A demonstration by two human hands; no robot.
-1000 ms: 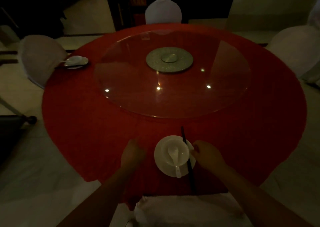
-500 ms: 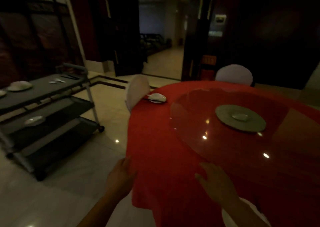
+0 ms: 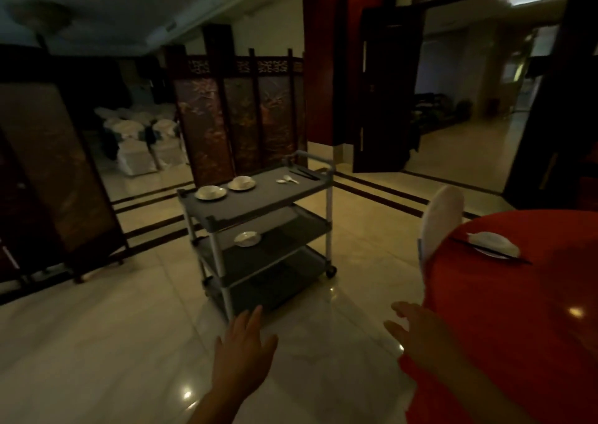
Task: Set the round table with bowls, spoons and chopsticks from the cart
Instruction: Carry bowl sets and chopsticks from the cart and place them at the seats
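A grey three-shelf cart [image 3: 223,219] stands ahead on the tiled floor. Its top shelf carries two white bowls on saucers [image 3: 210,192] [image 3: 241,183], white spoons [image 3: 287,180] and dark chopsticks [image 3: 304,173]. Another bowl [image 3: 247,238] sits on the middle shelf. The round table with its red cloth [image 3: 524,310] fills the right side; a white bowl [image 3: 492,244] with chopsticks [image 3: 485,247] lies on it. My left hand [image 3: 242,346] and my right hand [image 3: 420,336] hang empty in front of me, fingers spread, well short of the cart.
A white-covered chair [image 3: 438,219] stands at the table's near left edge. Dark folding screens [image 3: 239,122] line the wall behind the cart, with white-covered chairs [image 3: 139,145] stacked beyond. An open doorway [image 3: 469,109] leads to a corridor.
My view has swung left from the place setting at the table to the cart. Both hands have left the bowl and chopsticks and now hang empty.
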